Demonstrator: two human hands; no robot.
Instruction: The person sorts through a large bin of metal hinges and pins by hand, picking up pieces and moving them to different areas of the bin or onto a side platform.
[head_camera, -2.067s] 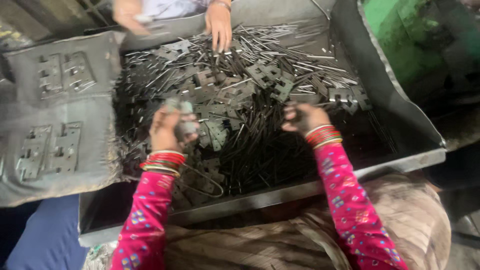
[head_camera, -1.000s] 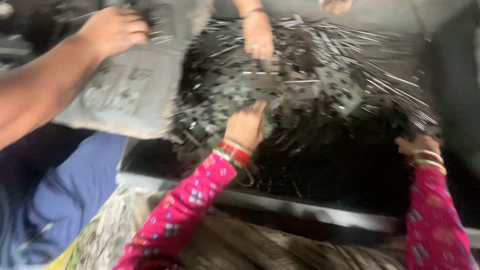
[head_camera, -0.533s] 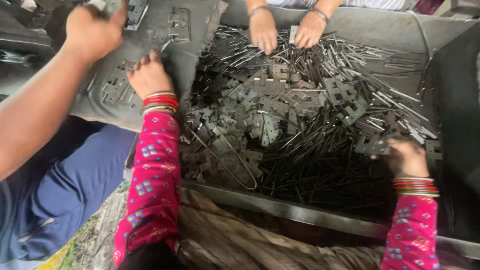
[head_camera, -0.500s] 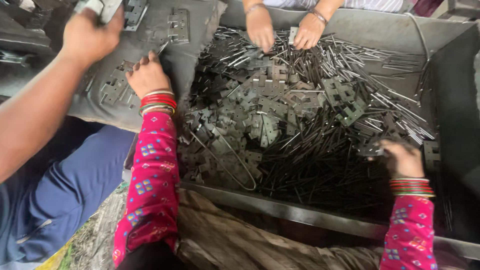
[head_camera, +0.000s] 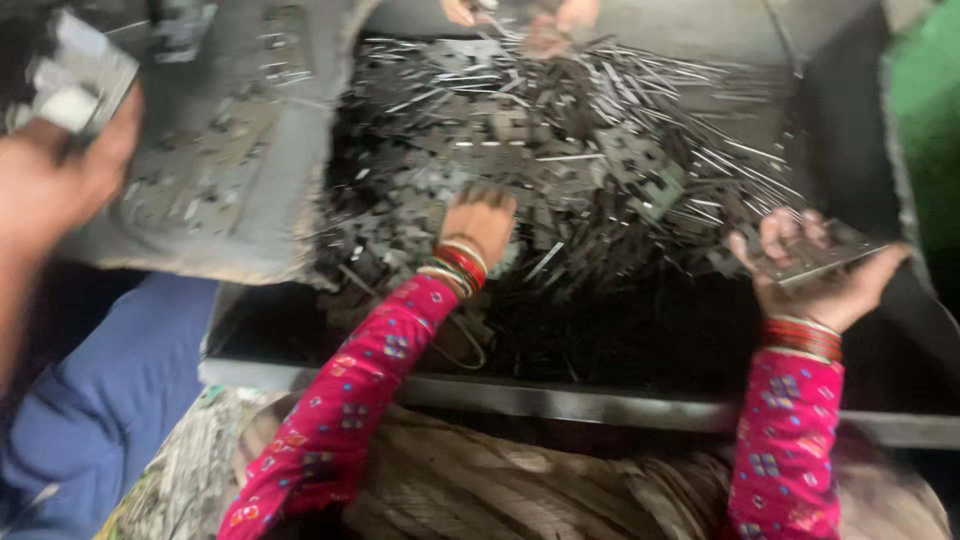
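A big dark metal tray (head_camera: 600, 405) holds a heap of flat grey metal plates (head_camera: 640, 170) and thin metal rods (head_camera: 690, 125). My left hand (head_camera: 482, 222), in a pink sleeve with red bangles, reaches down into the middle of the heap, fingers among the plates; whether it grips one is blurred. My right hand (head_camera: 820, 275) is lifted at the tray's right side, palm up, holding a flat metal plate (head_camera: 815, 258).
A grey sheet (head_camera: 225, 170) with plates laid on it rests over the tray's left edge. Another person's hand (head_camera: 55, 175) at the left holds pale pieces; their blue trouser leg (head_camera: 100, 400) is below. A second person's hands (head_camera: 525, 15) work at the far rim. Green object (head_camera: 925, 120) at right.
My left hand has come off the grey sheet at the left and gone into the heap in the tray. My right hand has lifted out of the heap with a plate in it.
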